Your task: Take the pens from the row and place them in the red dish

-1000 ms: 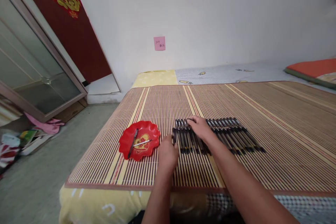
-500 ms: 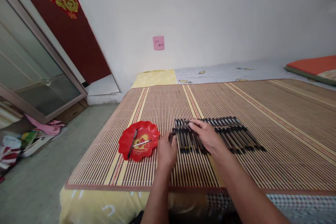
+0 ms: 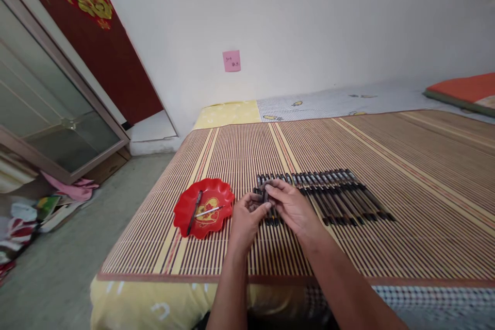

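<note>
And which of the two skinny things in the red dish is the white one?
The thinner stick, lying across the yellow picture in the dish. Its white colour sets it apart; the other is a thicker black pen to its left.

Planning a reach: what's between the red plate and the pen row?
Between plate and pen row, the head view shows the left hand and striped mat.

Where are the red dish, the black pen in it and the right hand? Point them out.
Red dish (image 3: 183, 211): head view, on its bare inner left side.
Black pen (image 3: 194, 213): head view, on the middle of its length.
Right hand (image 3: 296, 210): head view, on the middle of the hand.
</note>
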`<action>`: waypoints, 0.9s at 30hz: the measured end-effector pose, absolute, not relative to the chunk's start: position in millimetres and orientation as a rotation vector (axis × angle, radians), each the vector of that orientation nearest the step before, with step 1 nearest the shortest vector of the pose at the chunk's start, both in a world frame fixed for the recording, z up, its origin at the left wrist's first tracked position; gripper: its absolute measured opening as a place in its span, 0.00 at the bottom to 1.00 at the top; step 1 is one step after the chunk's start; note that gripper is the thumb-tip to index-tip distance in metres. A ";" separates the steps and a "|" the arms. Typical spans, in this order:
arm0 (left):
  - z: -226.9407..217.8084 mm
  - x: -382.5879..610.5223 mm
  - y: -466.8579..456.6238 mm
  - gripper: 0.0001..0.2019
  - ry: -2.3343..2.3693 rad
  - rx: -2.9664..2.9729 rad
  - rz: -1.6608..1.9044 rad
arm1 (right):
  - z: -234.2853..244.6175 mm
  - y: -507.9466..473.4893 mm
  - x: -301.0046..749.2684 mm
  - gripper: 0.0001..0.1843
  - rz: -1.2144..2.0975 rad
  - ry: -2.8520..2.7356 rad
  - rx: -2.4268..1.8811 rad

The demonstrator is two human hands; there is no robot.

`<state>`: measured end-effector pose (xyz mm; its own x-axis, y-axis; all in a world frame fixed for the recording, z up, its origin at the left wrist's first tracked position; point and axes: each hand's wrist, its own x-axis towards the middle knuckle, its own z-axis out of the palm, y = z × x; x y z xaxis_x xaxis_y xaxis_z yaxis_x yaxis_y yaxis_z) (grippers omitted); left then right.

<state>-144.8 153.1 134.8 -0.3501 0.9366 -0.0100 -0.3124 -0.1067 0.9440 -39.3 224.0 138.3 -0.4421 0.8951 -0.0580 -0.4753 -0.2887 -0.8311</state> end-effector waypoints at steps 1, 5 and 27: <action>134.3 -145.0 153.2 0.20 1.166 0.783 1.627 | 138.7 223.7 -38.8 0.16 1.840 -0.989 -0.673; 132.3 -146.1 153.1 0.23 1.098 0.680 1.598 | 142.3 223.4 -33.2 0.16 1.593 -1.275 -0.727; 141.6 -182.4 143.3 0.14 1.551 0.798 2.130 | 167.9 334.2 -97.2 0.13 0.868 -2.230 -1.367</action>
<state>-182.4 143.3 141.6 -0.7636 0.6076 0.2185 0.0214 -0.3144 0.9490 -97.2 334.2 167.9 -0.4526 0.8917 0.0039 0.6546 0.3352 -0.6775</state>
